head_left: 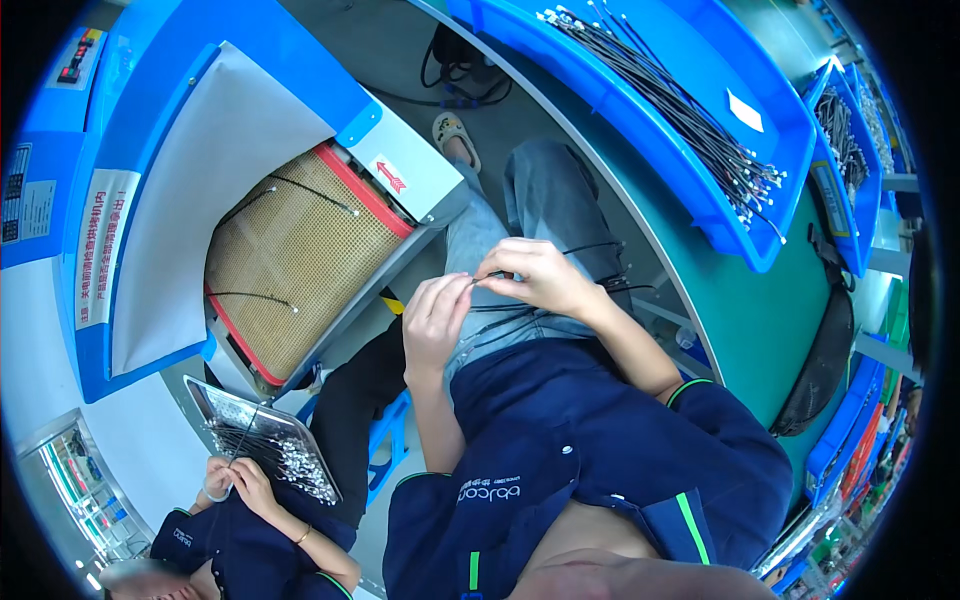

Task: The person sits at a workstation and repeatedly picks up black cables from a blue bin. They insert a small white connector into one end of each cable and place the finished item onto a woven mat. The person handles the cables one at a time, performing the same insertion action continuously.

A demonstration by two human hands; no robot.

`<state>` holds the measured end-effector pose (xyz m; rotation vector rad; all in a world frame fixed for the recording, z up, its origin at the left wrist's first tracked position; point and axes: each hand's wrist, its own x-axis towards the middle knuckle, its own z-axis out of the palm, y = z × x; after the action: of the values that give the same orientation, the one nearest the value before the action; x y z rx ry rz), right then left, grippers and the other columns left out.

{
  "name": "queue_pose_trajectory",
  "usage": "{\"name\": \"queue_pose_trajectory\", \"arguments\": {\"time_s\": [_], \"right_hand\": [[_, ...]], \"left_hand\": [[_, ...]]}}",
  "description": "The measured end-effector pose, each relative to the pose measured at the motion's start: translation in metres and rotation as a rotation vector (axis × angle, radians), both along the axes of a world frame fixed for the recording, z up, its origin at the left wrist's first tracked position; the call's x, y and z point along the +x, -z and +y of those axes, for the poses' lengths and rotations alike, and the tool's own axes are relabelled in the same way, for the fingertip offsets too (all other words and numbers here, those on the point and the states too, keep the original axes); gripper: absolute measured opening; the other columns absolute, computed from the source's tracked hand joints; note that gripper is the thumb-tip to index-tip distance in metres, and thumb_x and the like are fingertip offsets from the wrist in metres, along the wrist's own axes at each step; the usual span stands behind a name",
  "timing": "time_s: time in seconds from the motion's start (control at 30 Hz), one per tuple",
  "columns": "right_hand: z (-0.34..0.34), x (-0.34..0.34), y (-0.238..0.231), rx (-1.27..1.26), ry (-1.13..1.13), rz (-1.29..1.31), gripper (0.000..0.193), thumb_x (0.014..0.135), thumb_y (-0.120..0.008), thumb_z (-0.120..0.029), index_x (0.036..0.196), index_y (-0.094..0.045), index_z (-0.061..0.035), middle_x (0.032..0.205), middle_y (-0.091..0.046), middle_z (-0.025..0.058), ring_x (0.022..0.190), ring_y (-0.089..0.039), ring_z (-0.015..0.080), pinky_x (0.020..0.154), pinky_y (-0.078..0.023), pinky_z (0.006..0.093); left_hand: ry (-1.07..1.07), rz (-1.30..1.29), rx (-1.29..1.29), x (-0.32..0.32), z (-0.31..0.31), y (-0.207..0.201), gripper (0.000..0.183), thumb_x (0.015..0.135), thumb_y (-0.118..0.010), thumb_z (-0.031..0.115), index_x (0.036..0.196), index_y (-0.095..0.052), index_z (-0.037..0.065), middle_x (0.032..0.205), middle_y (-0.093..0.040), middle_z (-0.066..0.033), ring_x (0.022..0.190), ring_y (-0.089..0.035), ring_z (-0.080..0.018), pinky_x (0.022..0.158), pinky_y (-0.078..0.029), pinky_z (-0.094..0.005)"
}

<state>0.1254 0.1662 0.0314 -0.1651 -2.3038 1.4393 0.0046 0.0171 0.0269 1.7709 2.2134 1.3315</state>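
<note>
Over my lap both hands meet, fingertips pinched on a thin black cable (474, 281). My left hand (434, 318) is closed on its left side, and my right hand (540, 278) grips it just to the right. Fingers cover most of the held piece, so its ends cannot be told apart from the cables behind. Several more black cables (500, 309) lie across my jeans beneath the hands, some reaching out past my right thigh.
Left of me, a blue machine (270, 60) has a mesh conveyor belt (300, 250) carrying a few black cables. A co-worker (250, 530) handles cables over a metal tray (325, 465). At right, a green table (740, 330) bears a blue bin (690, 50) of cables and a black strap bag (818, 360).
</note>
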Motion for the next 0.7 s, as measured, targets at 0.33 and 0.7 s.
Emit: {"name": "queue_pose_trajectory", "arguments": {"time_s": [0.33,0.7], "right_hand": [[0.007,0.003,0.001,-0.011,0.005,0.005,0.010,0.078,-0.069,-0.011,0.083,-0.066,-0.0035,0.077,-0.062,0.0089,0.072,-0.061,0.0247,0.064,-0.049,0.0333],[0.010,0.005,0.001,0.019,-0.032,-0.088,0.013,0.078,-0.070,-0.011,0.088,-0.066,-0.0044,0.081,-0.063,0.0081,0.073,-0.062,0.0241,0.064,-0.050,0.0324]], "left_hand": [[-0.031,-0.067,0.039,-0.001,-0.002,0.004,0.022,0.067,-0.070,-0.008,0.086,-0.064,0.001,0.085,-0.067,-0.0098,0.077,-0.064,-0.0244,0.069,-0.051,-0.0320],[0.008,-0.022,-0.039,-0.012,-0.008,0.002,0.017,0.068,-0.068,-0.006,0.082,-0.063,0.001,0.081,-0.066,-0.0092,0.075,-0.062,-0.0247,0.069,-0.050,-0.0337]]}}
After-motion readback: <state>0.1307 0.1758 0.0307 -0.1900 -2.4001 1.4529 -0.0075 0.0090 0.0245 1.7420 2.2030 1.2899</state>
